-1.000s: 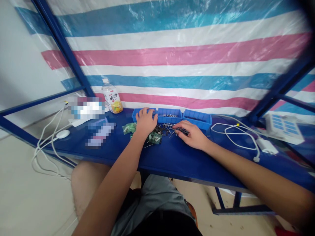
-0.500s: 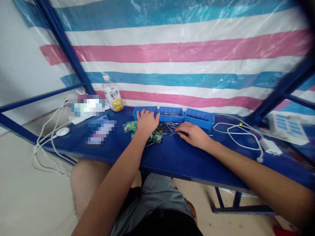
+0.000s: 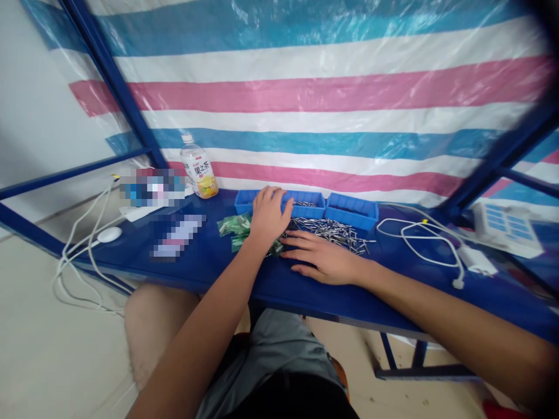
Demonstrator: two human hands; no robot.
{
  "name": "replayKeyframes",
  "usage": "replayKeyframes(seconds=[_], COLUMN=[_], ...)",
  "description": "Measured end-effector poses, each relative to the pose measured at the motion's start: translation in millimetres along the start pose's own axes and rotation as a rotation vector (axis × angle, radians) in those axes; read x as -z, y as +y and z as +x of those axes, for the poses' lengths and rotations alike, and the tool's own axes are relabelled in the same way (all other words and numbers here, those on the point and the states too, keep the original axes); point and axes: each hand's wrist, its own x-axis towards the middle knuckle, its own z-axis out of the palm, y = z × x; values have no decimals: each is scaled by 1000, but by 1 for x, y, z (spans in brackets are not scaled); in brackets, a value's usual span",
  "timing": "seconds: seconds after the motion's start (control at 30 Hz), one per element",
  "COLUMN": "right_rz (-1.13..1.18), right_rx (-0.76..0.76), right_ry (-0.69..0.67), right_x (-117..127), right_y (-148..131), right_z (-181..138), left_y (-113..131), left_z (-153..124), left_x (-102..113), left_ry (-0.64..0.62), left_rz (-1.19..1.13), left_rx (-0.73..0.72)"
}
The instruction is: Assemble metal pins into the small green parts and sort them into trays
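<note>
My left hand [image 3: 269, 216] reaches over the front of the left blue bin [image 3: 244, 202] and the middle blue bin [image 3: 315, 210], its fingers loosely apart. What lies under its palm is hidden. Beside it, my right hand [image 3: 325, 259] rests low over the table, fingers spread and pointing left at the edge of a pile of thin metal rods [image 3: 338, 231], which look like screws or pins. Nothing shows in its grasp. Green plastic bags [image 3: 236, 224] lie left of and partly beneath my left wrist. The middle bin holds more thin metal pieces.
A third blue bin [image 3: 351, 214] stands at the right. White cables and an adapter [image 3: 478, 260] lie beyond it, near a white power strip [image 3: 509, 230]. A drink bottle [image 3: 200, 169], a blurred flat packet [image 3: 178, 235] and a white mouse-like object [image 3: 109, 234] are leftward. The table's front edge [image 3: 305, 309] is near my lap.
My right hand has opened from a pinch on a small dark piece and shifted left and nearer me, showing more of the rod pile. My left hand has moved slightly right.
</note>
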Motion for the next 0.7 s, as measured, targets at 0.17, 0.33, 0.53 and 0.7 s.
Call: replayKeyframes(seconds=[0.17, 0.33, 0.53, 0.7], right_rz=[11, 5, -21, 118], right_rx=[-18, -101, -155, -251], right_ry=[18, 54, 89, 266], right_x=[1, 5, 7, 9], right_y=[7, 21, 30, 32], right_z=[-4, -12, -16, -16], left_y=[5, 7, 9, 12], left_z=[-2, -3, -4, -3], left_x=[-1, 0, 2, 3], left_ry=[-6, -36, -33, -8], left_rz=[-57, -66, -97, -232], left_rx=[-36, -38, -60, -68])
